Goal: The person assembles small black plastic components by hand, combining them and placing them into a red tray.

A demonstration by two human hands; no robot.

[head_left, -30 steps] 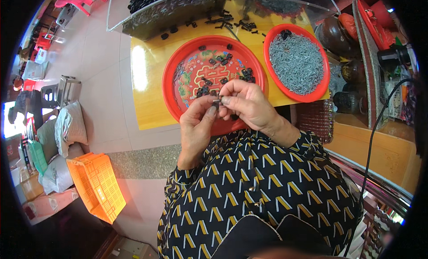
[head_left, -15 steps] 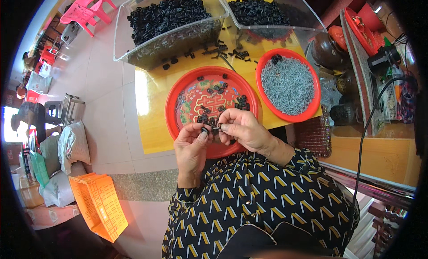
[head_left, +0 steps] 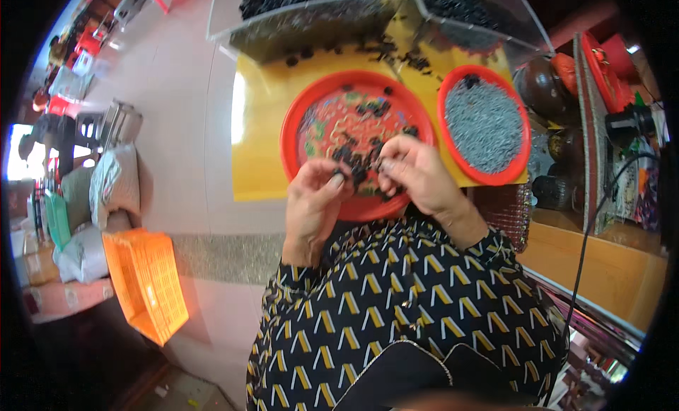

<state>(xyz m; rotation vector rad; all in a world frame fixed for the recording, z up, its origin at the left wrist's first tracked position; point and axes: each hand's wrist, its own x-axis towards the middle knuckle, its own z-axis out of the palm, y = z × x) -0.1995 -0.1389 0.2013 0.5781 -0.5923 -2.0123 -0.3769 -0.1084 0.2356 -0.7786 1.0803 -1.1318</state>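
My left hand (head_left: 313,199) is closed in a pinch on a small black plastic part (head_left: 339,174), over the near side of a round red tray (head_left: 361,211). Just to its right, my right hand (head_left: 424,181) has thumb and fingers pressed together; what they hold is blurred and too small to name. Several black plastic pieces (head_left: 373,109) lie scattered in the tray, with more beneath my fingers. Beyond my right hand, a red plate (head_left: 522,153) carries a heap of grey screws (head_left: 484,121) with a few black pieces at its far edge.
Clear plastic bins (head_left: 311,27) full of black parts stand at the far side of the yellow table (head_left: 258,156). Loose black pieces (head_left: 414,61) lie before them. An orange crate (head_left: 152,284) is at lower left. A black cable (head_left: 585,230) hangs on the right.
My view has shifted, so the tray and bins sit higher and further right. My hands have moved apart; earlier the right fingers held a screw close to the black part.
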